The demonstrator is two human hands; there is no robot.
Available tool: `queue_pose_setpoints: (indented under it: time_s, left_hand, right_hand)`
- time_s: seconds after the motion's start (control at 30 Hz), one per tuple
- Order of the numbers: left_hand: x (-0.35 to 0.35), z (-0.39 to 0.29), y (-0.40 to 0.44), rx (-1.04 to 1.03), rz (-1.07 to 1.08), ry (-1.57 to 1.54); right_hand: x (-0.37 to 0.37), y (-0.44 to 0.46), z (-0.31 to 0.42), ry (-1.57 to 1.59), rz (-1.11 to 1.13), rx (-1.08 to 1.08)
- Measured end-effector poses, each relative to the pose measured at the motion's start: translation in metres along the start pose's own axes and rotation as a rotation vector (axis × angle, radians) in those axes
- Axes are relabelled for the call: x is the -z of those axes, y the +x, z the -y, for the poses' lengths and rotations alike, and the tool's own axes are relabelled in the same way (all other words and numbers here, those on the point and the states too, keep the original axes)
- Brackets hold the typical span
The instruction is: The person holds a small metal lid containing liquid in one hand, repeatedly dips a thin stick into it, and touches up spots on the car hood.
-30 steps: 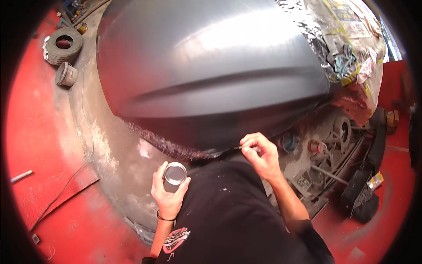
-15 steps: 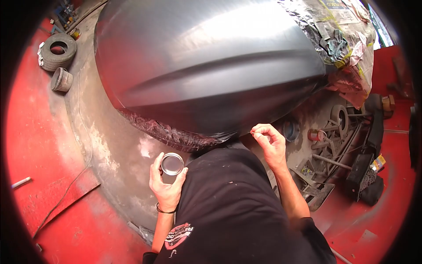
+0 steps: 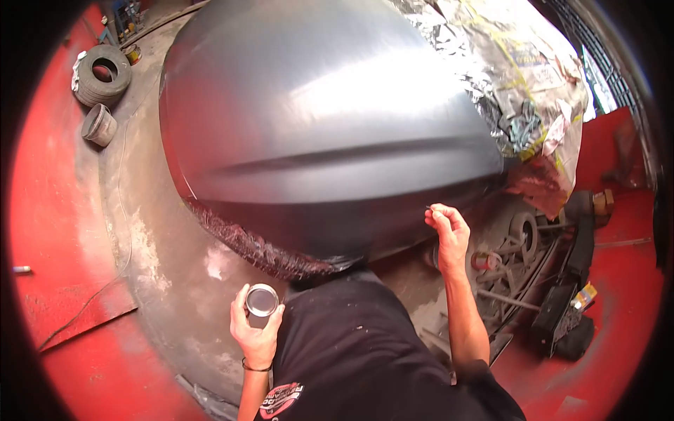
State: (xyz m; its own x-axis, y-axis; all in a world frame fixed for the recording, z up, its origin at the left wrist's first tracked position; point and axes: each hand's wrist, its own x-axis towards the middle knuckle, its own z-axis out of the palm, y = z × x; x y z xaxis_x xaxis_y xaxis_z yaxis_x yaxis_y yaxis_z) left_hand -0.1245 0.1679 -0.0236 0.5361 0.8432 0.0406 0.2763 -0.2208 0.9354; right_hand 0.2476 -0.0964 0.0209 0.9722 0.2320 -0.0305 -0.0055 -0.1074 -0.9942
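My left hand [image 3: 254, 335] is wrapped round a small round metal tin [image 3: 262, 300], its rim facing up and its inside looking grey. Over the lower right edge of a dark grey car hood [image 3: 281, 175], my right hand [image 3: 451, 228] pinches something tiny with a dark tip, too small to name. Whether that hand touches the hood I cannot tell. Crinkled dark plastic [image 3: 260, 249] covers the car's front below the hood.
Newspaper and plastic masking [image 3: 519, 70] covers the car beyond the hood. A tyre [image 3: 102, 76] and a bucket [image 3: 99, 126] stand at the left. Metal parts [image 3: 523, 281] and a red can [image 3: 484, 261] lie on the right. A cable [image 3: 84, 309] crosses the floor.
The view has shifted, with the hood sitting lower. My right hand has moved right and now appears over the hood's edge. My left hand still holds the tin, slightly lower in view.
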Motion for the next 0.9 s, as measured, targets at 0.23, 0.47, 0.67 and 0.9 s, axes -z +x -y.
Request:
queue_pose_setpoints:
  time_s: [0.23,0.47,0.67,0.9]
  left_hand:
    - [0.002,0.011,-0.002,0.055,-0.028,-0.016]
    - [0.009,0.018,0.011,0.093,-0.118,-0.002]
    - [0.019,0.037,0.022,0.118,-0.058,0.024]
    - [0.019,0.03,0.045,0.125,-0.028,0.01]
  right_hand:
    - [0.027,0.037,-0.003,0.038,-0.1,-0.027]
    - [0.034,0.06,-0.001,0.053,-0.195,-0.054]
    - [0.021,0.073,0.002,0.04,-0.234,-0.064]
    - [0.014,0.101,0.002,0.005,-0.258,-0.026]
